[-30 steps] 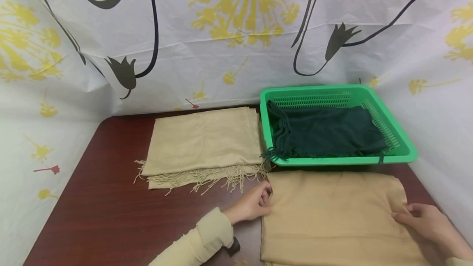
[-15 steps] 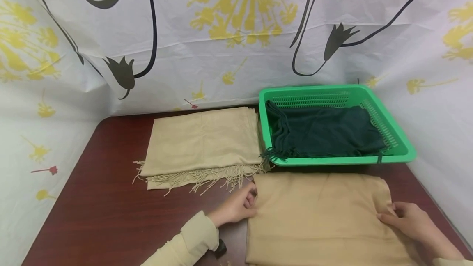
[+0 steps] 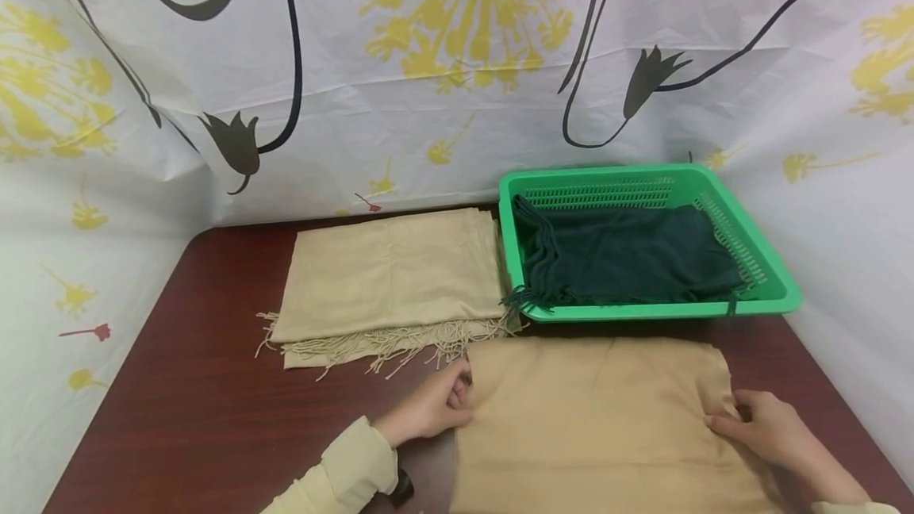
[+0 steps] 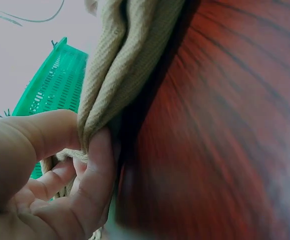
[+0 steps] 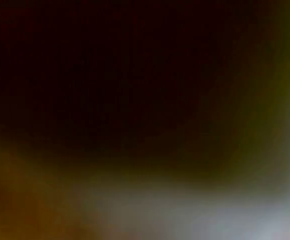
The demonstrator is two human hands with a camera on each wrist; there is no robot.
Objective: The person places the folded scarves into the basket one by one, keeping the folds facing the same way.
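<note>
Hands (image 3: 428, 411) (image 3: 760, 428) low over table, each grip clamped on tan scarf (image 3: 600, 419) corners.

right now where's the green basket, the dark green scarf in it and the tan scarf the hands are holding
green basket (image 3: 643, 311): head view, on its near rim.
dark green scarf (image 3: 628, 256): head view, middle of the folded cloth.
tan scarf (image 3: 593, 411): head view, middle of its flat top.

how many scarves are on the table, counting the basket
3. One beige scarf lies at the near edge, pinched at its corners by the left hand and right hand; a fringed beige scarf lies behind; a dark green scarf fills the green basket. More may hide beneath.
</note>
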